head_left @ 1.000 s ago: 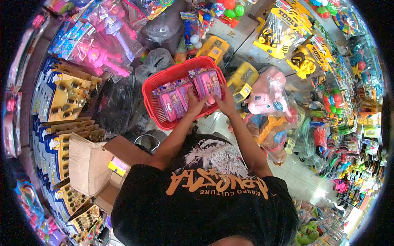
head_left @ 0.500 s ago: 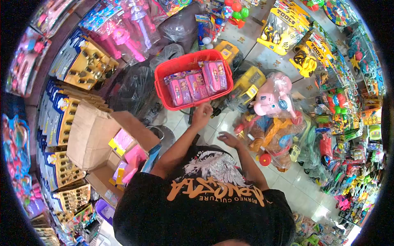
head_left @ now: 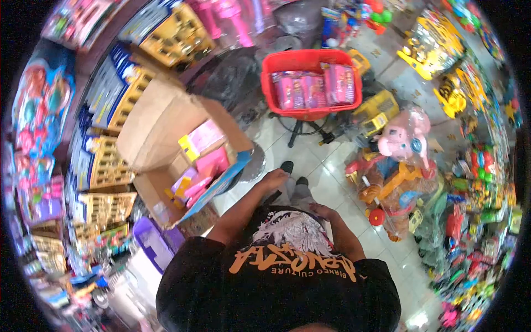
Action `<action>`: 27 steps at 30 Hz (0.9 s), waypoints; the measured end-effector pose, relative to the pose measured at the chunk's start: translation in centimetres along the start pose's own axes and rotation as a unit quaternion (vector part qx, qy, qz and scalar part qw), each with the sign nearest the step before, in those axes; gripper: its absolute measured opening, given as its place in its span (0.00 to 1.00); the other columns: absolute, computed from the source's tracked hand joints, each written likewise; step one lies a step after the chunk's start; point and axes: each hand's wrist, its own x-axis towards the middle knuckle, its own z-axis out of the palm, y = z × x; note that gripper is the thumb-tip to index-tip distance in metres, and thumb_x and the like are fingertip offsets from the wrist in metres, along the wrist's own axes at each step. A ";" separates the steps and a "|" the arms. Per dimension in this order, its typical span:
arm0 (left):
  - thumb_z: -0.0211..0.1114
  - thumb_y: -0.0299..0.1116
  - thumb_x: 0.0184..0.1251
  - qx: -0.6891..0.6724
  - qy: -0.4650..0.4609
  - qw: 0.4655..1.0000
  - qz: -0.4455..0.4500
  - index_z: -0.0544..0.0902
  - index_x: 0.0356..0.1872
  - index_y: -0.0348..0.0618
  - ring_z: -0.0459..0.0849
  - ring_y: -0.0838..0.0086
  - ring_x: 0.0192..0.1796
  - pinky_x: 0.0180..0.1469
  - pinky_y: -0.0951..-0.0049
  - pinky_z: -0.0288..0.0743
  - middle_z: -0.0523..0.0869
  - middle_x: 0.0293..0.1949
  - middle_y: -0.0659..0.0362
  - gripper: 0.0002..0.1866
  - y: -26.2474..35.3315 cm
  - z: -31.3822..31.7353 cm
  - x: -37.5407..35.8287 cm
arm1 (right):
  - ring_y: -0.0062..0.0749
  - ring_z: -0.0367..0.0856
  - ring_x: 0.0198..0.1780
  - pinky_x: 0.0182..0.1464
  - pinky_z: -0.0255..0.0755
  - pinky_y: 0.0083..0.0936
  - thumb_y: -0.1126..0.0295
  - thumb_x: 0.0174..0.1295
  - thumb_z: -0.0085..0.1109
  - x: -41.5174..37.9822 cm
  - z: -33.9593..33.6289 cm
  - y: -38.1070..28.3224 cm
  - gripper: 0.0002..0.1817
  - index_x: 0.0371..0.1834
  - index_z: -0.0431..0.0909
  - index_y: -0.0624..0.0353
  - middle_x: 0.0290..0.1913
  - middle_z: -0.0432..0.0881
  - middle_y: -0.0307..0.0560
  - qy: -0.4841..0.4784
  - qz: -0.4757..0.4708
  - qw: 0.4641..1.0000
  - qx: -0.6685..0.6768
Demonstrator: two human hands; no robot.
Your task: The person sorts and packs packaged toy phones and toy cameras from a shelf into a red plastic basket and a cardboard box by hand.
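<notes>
My left hand [head_left: 275,180] hangs in the air in front of my body, blurred, fingers loosely bent and nothing visible in it. It is nearest to the open cardboard box [head_left: 152,119] on the left, which holds pink, purple and yellow packages [head_left: 206,138]. Low by my thigh, my right hand [head_left: 321,211] has its fingers loosely extended and is bare. Ahead, a red plastic basket [head_left: 310,114] stands on a dark stool [head_left: 298,131]. Several pink and purple packaged toys [head_left: 339,84] sit inside it, apart from both hands.
Wrapped ride-on toys [head_left: 395,180] and a pink plastic-wrapped toy [head_left: 406,135] are on the right. Yellow toy vehicles [head_left: 376,113] stand beside the basket. Carded goods [head_left: 105,160] line the left side, and a purple bin [head_left: 152,238] is at lower left. Tiled floor [head_left: 348,193] shows between.
The view has turned left, so the basket and box appear further right. My left hand has drawn back from near the basket's front edge, and my right hand has lowered toward my thigh.
</notes>
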 end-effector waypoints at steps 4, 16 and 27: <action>0.60 0.52 0.59 0.057 0.018 0.995 0.085 0.76 0.49 0.38 0.81 0.65 0.44 0.46 0.69 0.73 0.83 0.41 0.49 0.27 -4.7 -1.1 0.1 | 0.37 0.61 0.65 0.64 0.56 0.35 0.58 0.60 0.49 0.4 -3.9 -6.6 0.28 0.64 0.64 0.51 0.65 0.63 0.44 -0.033 0.130 0.966 0.221; 0.52 0.55 0.67 -0.089 -0.167 0.942 0.278 0.67 0.60 0.36 0.76 0.67 0.55 0.55 0.70 0.70 0.78 0.51 0.51 0.32 1.9 -11.9 -21.4 | 0.30 0.71 0.57 0.53 0.67 0.30 0.55 0.64 0.48 10.0 -16.2 -28.4 0.24 0.59 0.68 0.56 0.54 0.75 0.44 0.020 0.149 0.934 0.324; 0.56 0.44 0.67 -0.193 0.333 0.902 0.195 0.76 0.48 0.41 0.76 0.78 0.40 0.39 0.78 0.70 0.79 0.38 0.61 0.18 -12.9 -25.6 -24.6 | 0.31 0.75 0.52 0.54 0.71 0.29 0.61 0.64 0.54 19.9 -19.5 -51.7 0.24 0.59 0.67 0.65 0.51 0.76 0.48 -0.014 -0.216 0.944 0.247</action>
